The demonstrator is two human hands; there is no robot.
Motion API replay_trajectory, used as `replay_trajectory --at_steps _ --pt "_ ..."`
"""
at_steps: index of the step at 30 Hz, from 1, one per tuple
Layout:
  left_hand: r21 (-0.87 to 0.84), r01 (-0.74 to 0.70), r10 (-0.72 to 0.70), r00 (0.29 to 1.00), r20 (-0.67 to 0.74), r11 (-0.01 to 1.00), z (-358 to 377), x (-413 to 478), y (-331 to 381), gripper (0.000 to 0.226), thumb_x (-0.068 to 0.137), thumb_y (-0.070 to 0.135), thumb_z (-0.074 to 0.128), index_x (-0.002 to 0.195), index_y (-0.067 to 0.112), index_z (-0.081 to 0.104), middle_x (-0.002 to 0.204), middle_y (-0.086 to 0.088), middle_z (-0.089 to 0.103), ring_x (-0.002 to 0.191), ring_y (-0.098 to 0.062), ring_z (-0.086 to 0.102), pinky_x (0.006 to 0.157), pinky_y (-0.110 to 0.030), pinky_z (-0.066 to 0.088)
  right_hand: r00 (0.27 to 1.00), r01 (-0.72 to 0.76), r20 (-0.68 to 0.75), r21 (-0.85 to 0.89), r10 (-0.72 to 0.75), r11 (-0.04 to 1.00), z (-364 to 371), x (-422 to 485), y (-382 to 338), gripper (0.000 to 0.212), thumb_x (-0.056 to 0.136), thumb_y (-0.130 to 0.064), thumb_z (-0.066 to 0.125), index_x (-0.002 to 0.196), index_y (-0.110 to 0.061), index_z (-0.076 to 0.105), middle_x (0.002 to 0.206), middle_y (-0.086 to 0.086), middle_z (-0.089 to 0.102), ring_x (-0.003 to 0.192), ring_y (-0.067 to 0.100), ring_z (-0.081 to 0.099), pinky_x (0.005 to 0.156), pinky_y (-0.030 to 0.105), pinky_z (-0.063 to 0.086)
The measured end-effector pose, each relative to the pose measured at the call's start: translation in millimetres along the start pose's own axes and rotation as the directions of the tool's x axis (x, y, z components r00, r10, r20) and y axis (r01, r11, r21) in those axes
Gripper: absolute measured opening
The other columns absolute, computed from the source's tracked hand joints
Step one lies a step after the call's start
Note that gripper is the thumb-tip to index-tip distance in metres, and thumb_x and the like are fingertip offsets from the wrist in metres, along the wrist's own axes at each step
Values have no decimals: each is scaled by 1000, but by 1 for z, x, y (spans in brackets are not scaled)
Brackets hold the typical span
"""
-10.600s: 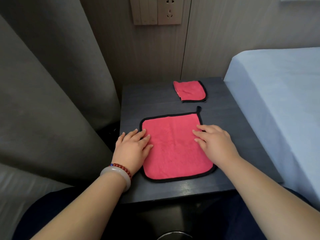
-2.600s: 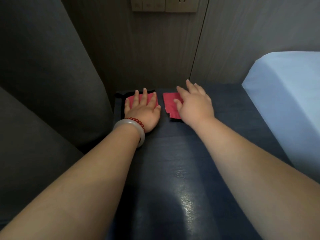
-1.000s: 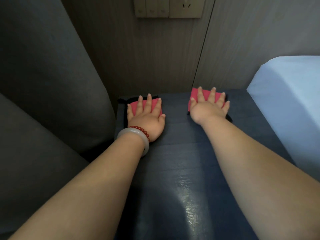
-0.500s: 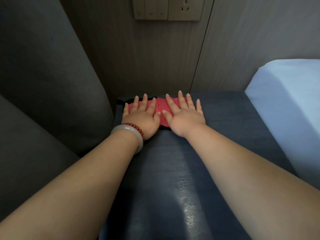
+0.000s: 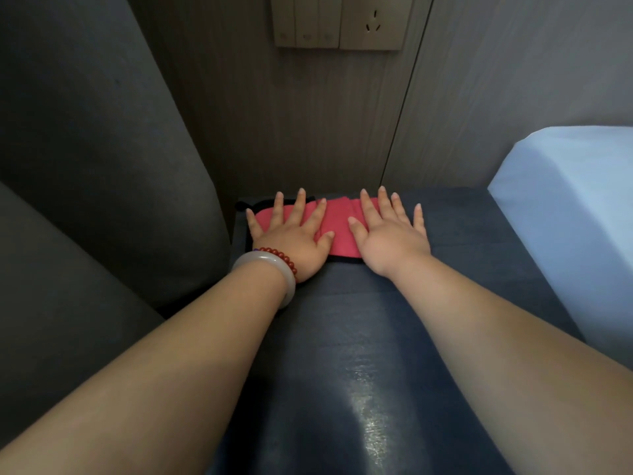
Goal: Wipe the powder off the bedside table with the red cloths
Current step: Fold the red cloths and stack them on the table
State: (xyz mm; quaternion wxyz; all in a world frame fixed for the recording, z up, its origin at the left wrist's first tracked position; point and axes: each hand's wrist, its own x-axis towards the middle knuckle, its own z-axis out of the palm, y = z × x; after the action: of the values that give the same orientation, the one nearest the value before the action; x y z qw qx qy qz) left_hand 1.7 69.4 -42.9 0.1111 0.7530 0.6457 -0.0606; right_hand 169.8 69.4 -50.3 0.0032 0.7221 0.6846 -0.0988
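Note:
Two red cloths with black edging lie side by side at the far edge of the dark bedside table point(image 5: 342, 337), against the wall. My left hand point(image 5: 291, 234), with a bangle and a bead bracelet on the wrist, presses flat on the left red cloth point(image 5: 266, 217), fingers spread. My right hand point(image 5: 390, 234) presses flat on the right red cloth point(image 5: 342, 240), covering its right part. The cloths touch in the middle. I see no powder on the tabletop, only a glossy reflection near the front.
A bed with a pale blue sheet point(image 5: 565, 217) borders the table on the right. Grey curtain folds point(image 5: 102, 166) close in on the left. A wood-panel wall with a socket plate point(image 5: 337, 22) rises right behind the cloths.
Over the last second my right hand slid its cloth left along the back edge until it met the left cloth. My left hand has stayed nearly in place.

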Motion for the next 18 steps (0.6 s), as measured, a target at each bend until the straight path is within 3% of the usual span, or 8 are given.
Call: replay_trajectory --at_steps 3,6,10,14,18 --pt "20 8 -8 1000 15 1000 -2 3 1 64 94 63 13 150 44 -11 161 6 -19 146 -29 -18 111 -62 -14 1000 -9 25 -67 10 998 -3 2 2 62 96 -59 4 153 -36 -8 162 -4 -13 148 18 -15 115 50 -17" --pt "-32 -16 16 1000 -7 999 0 0 7 66 96 58 15 153 35 -7 161 4 -19 146 -29 -19 116 -56 -9 998 30 -52 -98 -35 995 -1 -1 -6 62 98 -56 6 154 -33 -6 162 -3 -15 148 18 -16 116 49 -16" --pt "-46 2 -2 1000 -4 999 2 0 11 66 96 58 15 153 35 -8 161 5 -18 146 -30 -18 115 -59 -6 996 91 -10 21 -91 996 7 -1 -10 61 100 -52 12 155 -30 -4 162 4 -14 149 18 -11 120 40 -8" --pt "-133 -16 21 999 33 991 -10 8 13 62 96 60 17 149 46 -12 161 7 -17 146 -32 -17 113 -65 -4 994 110 -22 -24 -111 994 5 1 -12 62 100 -49 13 155 -29 -7 162 7 -17 149 20 -14 120 40 -8" --pt "-31 -58 56 997 -47 998 7 7 12 57 97 58 9 150 47 -7 161 9 -16 146 -26 -20 109 -69 -8 995 98 -34 32 -97 995 10 4 -6 60 99 -52 13 155 -35 -1 163 3 -12 149 17 -10 120 42 -7"
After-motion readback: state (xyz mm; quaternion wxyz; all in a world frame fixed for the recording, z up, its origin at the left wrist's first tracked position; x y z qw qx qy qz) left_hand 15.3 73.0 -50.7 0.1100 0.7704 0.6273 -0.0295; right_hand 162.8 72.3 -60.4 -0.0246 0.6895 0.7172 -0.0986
